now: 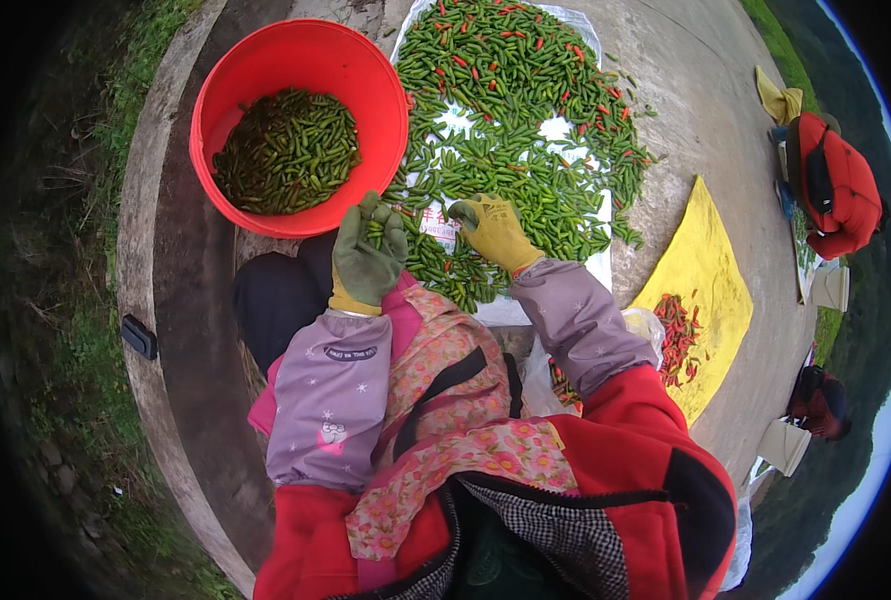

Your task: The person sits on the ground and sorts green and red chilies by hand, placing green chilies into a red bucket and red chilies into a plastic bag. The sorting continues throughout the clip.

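My left hand [370, 259], in a yellow glove with a grey-green palm, is turned palm up beside the bucket's near rim. A few green chili peppers [375, 234] lie in its curled fingers. Below the back of my right hand [493, 231], gloved in yellow, spreads a layer of green chilies [483, 176] on a printed white sack [603, 259]. Its fingers bend down toward them; whether they pinch a pepper is hidden. The red bucket [303, 34] at the upper left holds a heap of green chilies [295, 150]. Some red chilies [458, 61] are mixed into the far pile.
A yellow sheet [697, 247] at my right bears red chilies [678, 337]. Beside my right forearm is a clear plastic bag [543, 382]. Two people [839, 187] work farther right near pale buckets [830, 288]. A dark case [139, 337] rests on the left concrete curb [142, 247].
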`<state>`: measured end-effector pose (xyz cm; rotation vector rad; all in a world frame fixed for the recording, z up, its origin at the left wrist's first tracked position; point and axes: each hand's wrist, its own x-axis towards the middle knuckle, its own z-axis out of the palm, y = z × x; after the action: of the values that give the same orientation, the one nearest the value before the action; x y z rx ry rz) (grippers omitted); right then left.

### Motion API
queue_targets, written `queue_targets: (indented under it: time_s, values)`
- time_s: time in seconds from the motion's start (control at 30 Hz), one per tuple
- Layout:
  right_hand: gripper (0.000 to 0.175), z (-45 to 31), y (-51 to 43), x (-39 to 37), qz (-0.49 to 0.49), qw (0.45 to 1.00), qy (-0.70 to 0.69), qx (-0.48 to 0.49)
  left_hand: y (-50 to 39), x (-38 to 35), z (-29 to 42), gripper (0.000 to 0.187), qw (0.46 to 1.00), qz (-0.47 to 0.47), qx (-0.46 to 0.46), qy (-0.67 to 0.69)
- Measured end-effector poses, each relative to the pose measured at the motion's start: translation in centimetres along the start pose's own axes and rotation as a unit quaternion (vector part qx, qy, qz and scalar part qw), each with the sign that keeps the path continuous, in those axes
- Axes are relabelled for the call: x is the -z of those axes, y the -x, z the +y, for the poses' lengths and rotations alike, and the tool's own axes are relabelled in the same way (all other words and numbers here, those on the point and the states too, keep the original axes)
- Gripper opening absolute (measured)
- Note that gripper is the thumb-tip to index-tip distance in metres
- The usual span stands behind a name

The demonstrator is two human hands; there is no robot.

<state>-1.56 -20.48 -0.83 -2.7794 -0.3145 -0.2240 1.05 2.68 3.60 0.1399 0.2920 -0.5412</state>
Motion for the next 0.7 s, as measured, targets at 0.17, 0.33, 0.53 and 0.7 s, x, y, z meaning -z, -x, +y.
queue_targets:
  time_s: [0.17,0.33,0.53,0.7]
  values:
    - [0.026,-2.3,-2.8,-1.1,-0.147,0.973,0.157,-0.082,0.2,-0.1,0.1,0.03,1.0,0.005,-0.018,0.002]
    - [0.033,-3.0,-2.8,-1.9,-0.141,0.969,0.182,-0.087,0.2,0.0,0.0,0.034,1.0,0.007,-0.024,0.014]
    - [0.028,-1.7,-1.9,-1.7,-0.094,0.992,0.078,-0.01,0.1,0.1,-0.1,0.034,1.0,0.004,-0.024,0.005]
    - [0.036,-2.7,-3.2,-2.7,-0.054,0.991,0.109,-0.051,0.0,0.1,0.0,0.033,1.0,-0.016,-0.013,0.016]
